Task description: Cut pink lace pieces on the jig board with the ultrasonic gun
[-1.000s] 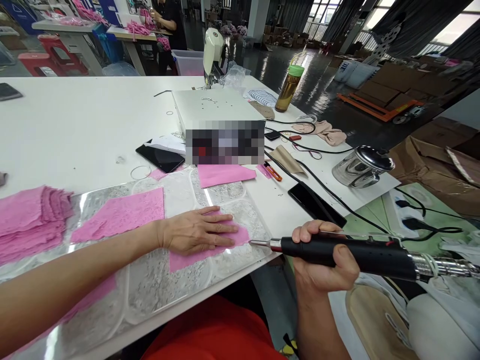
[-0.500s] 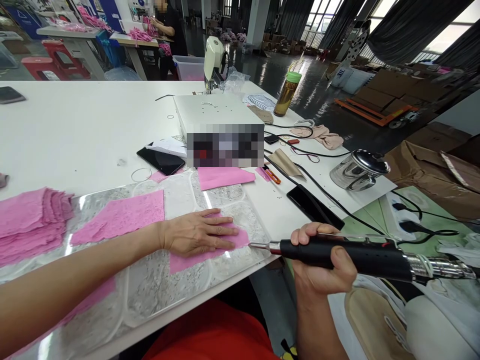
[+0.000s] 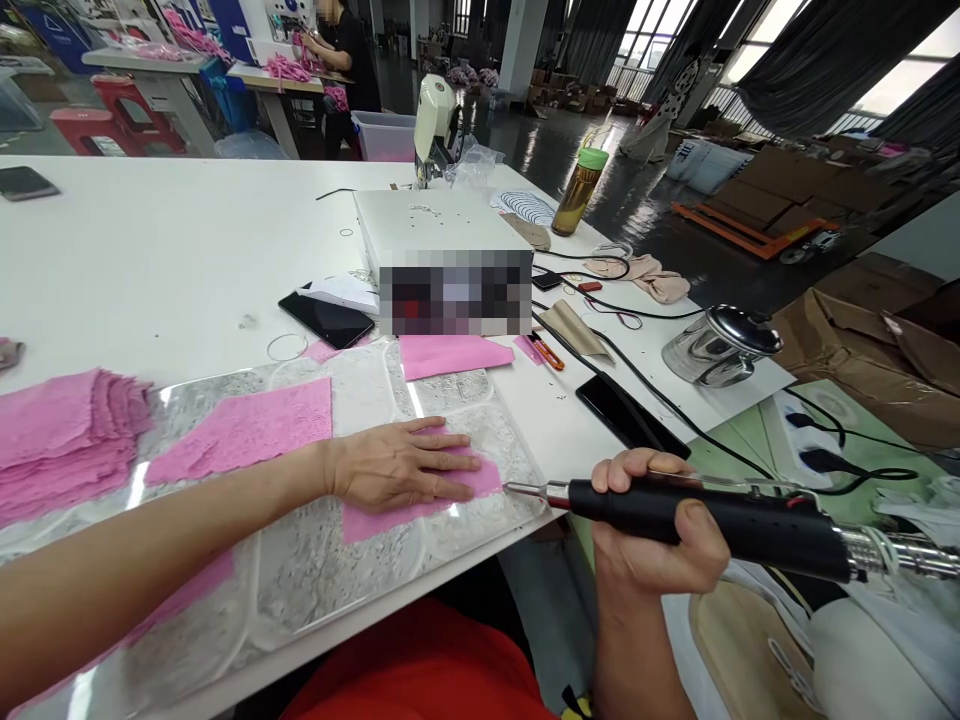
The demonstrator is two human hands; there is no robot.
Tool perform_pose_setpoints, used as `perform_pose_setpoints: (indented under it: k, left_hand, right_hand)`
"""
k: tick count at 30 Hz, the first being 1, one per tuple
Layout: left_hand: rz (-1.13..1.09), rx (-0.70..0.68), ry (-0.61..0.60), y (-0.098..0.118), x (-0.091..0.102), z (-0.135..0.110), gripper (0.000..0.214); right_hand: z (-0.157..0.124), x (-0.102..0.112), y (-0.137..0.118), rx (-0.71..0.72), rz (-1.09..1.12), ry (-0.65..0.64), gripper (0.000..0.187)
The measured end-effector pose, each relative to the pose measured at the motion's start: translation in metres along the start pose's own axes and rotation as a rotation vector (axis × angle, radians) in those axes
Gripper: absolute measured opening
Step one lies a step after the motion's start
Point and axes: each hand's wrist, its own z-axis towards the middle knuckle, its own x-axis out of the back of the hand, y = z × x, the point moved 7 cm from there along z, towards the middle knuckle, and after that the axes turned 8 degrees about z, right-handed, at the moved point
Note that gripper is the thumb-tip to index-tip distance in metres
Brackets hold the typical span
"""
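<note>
My left hand (image 3: 405, 465) lies flat with its fingers spread on a pink fabric piece (image 3: 367, 524), pressing it onto a clear-topped, marbled mat (image 3: 300, 575). My right hand (image 3: 656, 530) is wrapped round a black electric screwdriver-like tool (image 3: 750, 520) with a thin metal tip and a metal rear end. That tip sits at the right corner of the fabric piece; whether it touches, I cannot tell. Another pink piece (image 3: 255, 425) rests beyond my left forearm, and a third pink piece (image 3: 454, 356) lies farther back. A stack of pink fabric (image 3: 64, 440) stands at the left.
A white box (image 3: 442, 220) with a blurred front stands behind the mat. Phones (image 3: 326, 318), black cables (image 3: 652, 380), an orange-handled cutter (image 3: 547, 352), a lidded glass mug (image 3: 720, 347) and a green-capped bottle (image 3: 579, 192) are around it. Far back, a person (image 3: 352, 60) works at a machine.
The view has shifted slightly. My right hand and the tool appear a little farther right, with the tip still by the fabric corner. My left hand stays flat on the fabric.
</note>
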Motion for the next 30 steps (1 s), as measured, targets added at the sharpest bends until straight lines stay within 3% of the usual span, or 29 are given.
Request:
perform_pose_setpoints:
  k: [10, 30]
  left_hand:
    - [-0.051, -0.003, 0.078, 0.001, 0.006, 0.001, 0.045]
    - [0.027, -0.017, 0.06, 0.002, 0.006, 0.0, 0.044]
  right_hand:
    - [-0.003, -0.009, 0.0, 0.018, -0.021, -0.042, 0.02]
    - [-0.006, -0.014, -0.001, 0.03, -0.1, -0.109, 0.013]
